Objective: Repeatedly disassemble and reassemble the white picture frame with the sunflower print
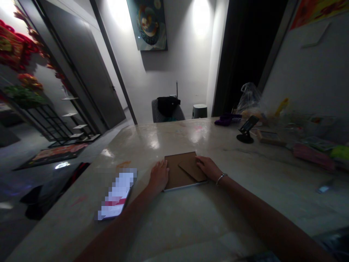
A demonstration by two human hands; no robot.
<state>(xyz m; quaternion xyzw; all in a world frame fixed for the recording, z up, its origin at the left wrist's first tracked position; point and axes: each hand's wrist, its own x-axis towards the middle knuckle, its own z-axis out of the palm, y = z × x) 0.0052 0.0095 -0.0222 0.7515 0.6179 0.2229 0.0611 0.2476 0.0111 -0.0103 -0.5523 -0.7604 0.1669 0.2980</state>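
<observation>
A shallow, flat brown box [174, 177] with a thin pale front edge lies on the table in front of me. On its right half rests a brown cardboard piece [192, 170] with a rounded corner, set at a slant. My left hand [160, 177] grips the box's left edge, fingers over the rim. At the right side, my right hand [208, 167] has its fingers closed on the cardboard piece near the box edge; the thumb and fingertips are partly hard to make out. A bracelet [221, 177] circles the right wrist.
A phone with a lit, blurred screen [118, 194] lies left of my left forearm. Farther right stand a black phone stand [247, 131], a purple item [227, 119], a wooden frame [269, 137] and a pink bag [313, 156]. A chair [155, 111] is beyond the table [174, 136].
</observation>
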